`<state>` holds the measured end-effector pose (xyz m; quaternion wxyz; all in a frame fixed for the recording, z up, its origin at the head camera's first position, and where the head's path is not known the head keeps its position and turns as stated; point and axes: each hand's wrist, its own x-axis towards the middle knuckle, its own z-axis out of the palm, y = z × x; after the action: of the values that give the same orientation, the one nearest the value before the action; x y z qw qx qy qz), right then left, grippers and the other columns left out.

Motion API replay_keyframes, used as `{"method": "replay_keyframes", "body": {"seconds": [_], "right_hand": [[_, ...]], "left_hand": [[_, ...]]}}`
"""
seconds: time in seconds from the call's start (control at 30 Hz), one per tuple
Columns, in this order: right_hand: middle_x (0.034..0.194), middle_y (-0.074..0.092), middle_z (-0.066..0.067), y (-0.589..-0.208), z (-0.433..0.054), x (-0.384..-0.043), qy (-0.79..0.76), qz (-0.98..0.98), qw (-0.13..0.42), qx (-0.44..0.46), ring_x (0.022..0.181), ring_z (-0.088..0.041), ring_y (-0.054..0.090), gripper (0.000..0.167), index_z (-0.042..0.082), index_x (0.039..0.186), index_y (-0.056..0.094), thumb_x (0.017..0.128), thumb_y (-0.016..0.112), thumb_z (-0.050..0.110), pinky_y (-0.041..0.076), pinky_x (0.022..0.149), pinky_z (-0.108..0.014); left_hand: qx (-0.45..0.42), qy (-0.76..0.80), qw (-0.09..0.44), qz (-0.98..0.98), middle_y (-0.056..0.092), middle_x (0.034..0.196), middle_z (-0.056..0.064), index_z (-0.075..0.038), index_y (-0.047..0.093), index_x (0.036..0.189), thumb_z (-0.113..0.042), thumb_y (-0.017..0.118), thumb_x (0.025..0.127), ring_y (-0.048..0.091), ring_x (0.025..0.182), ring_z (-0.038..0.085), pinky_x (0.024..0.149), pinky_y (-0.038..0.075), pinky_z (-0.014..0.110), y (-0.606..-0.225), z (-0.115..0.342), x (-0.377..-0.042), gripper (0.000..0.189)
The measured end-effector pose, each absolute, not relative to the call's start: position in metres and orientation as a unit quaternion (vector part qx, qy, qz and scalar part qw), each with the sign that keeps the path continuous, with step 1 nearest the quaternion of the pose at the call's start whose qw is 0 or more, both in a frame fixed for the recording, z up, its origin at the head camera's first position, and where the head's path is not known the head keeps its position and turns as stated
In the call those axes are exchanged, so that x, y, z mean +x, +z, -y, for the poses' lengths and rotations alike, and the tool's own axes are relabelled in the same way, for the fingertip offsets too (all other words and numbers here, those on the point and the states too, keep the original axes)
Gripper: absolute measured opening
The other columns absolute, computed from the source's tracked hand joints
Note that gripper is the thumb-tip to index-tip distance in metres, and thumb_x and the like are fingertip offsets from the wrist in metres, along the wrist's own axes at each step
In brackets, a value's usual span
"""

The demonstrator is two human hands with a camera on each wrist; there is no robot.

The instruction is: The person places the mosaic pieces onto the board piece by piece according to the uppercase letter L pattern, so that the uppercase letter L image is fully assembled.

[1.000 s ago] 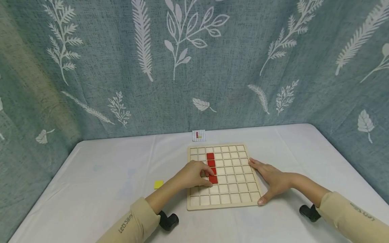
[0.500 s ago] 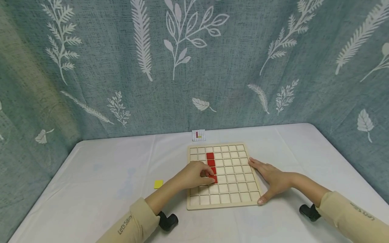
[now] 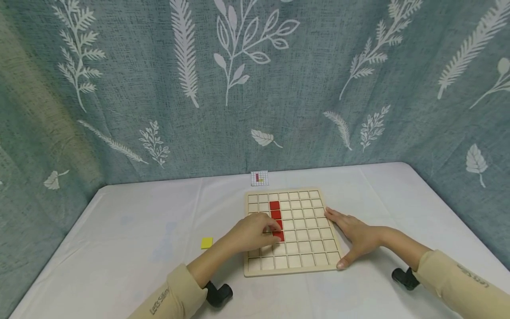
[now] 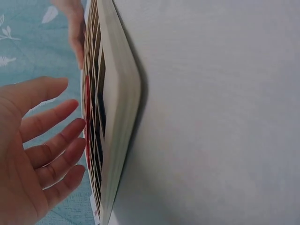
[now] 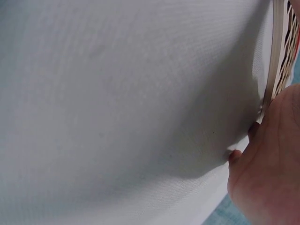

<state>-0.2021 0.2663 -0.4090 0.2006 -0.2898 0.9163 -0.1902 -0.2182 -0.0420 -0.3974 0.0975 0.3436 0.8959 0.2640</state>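
A wooden grid board (image 3: 295,269) lies on the table, with a column of several red square tiles (image 3: 275,205) set in its cells. Over the lower part of that column is my left hand (image 3: 255,232), its thumb and fingertips at the lowest red tiles and partly covering them. In the left wrist view the left fingers (image 4: 58,147) are relaxed and spaced apart, with nothing between them and the thumb (image 4: 44,89). My right hand (image 3: 358,237) rests along the board's right edge, fingers forward and thumb at the near right corner.
To the left of the board, beside the left forearm, lies a yellow square tile (image 3: 206,243). Behind the board is a small printed grid card (image 3: 260,178) with red and yellow marks. A patterned curtain (image 3: 215,146) hangs along the back of the white table (image 3: 139,239).
My left thumb has moved in onto the lowest red tile and then drawn back slightly. The right hand stays at the board's edge.
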Motion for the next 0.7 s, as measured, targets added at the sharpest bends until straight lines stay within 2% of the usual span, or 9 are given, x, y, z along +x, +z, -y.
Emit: {"method": "replay_keyframes", "body": {"seconds": [0.2,0.43,0.7], "right_hand": [[0.151,0.002,-0.026,-0.409,-0.267,-0.203,-0.19,-0.916,0.199,-0.291,0.137,-0.045,0.009,0.127,-0.006,0.144,0.005,0.06,0.077,0.058,0.014,0.105,-0.061],[0.151,0.002,-0.025,-0.41,-0.266,-0.202,-0.189,-0.918,0.2,-0.285,0.137,-0.044,0.008,0.128,-0.005,0.144,0.005,0.06,0.077,0.059,0.013,0.105,-0.06],[0.15,0.002,-0.027,-0.409,-0.266,-0.201,-0.194,-0.916,0.202,-0.288,0.137,-0.045,0.008,0.127,-0.006,0.144,0.005,0.061,0.077,0.057,0.013,0.104,-0.062]], "left_hand": [[0.34,0.277,0.099,-0.893,0.066,0.095,-0.006,-0.015,0.07,0.101,-0.025,0.068,0.082,0.056,0.085,0.012,0.074,0.045,0.027,-0.399,0.048,-0.218,0.022],[0.359,0.288,0.103,-0.882,0.064,0.089,-0.006,-0.014,0.07,0.102,-0.022,0.069,0.081,0.048,0.068,0.009,0.062,0.04,0.021,-0.402,0.057,-0.213,0.022],[0.344,0.284,0.106,-0.889,0.063,0.088,-0.006,-0.012,0.07,0.102,-0.023,0.071,0.079,0.052,0.076,0.009,0.069,0.042,0.024,-0.401,0.074,-0.205,0.025]]}}
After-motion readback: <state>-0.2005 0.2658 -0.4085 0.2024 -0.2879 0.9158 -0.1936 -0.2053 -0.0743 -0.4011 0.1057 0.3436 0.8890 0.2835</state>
